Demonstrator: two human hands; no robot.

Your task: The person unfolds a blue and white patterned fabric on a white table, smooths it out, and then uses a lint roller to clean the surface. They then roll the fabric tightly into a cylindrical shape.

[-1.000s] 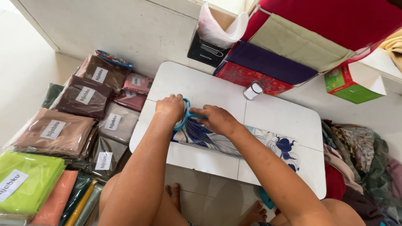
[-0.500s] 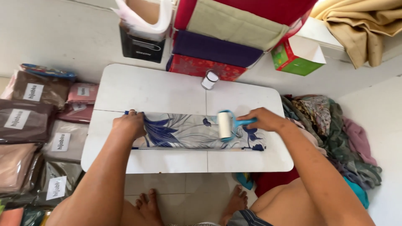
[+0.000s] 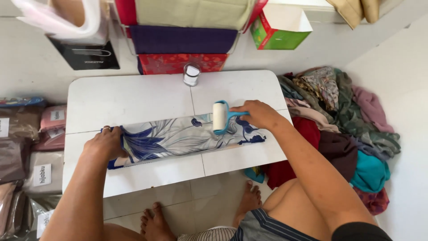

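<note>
**Folded scarf held flat under a lint roller**

At the far left, packed cloths in clear bags [image 3: 26, 151] lie stacked on the floor beside a low white table [image 3: 133, 96]. The left hand [image 3: 104, 143] lies palm down on the left end of a folded scarf [image 3: 174, 138], white with dark blue leaf print, its fingers spread flat and pressing the cloth against the table top. The scarf stretches as a long narrow strip across the near half of the table, from under that hand to the right-hand side. Near its right end stands a lint roller [image 3: 220, 117] with a white roll and blue frame, the roll resting on the cloth. The right hand [image 3: 258, 114] has its fingers curled tight about the roller's blue handle. Behind the scarf, at the table's back edge, stands a small jar with a white lid [image 3: 191, 75]. Against the wall lie stacked folded cloths [image 3: 183, 40] in purple and red, and a green box [image 3: 276, 33]. To the right of the table, a heap of loose coloured clothes [image 3: 343, 120] covers the floor.
</note>
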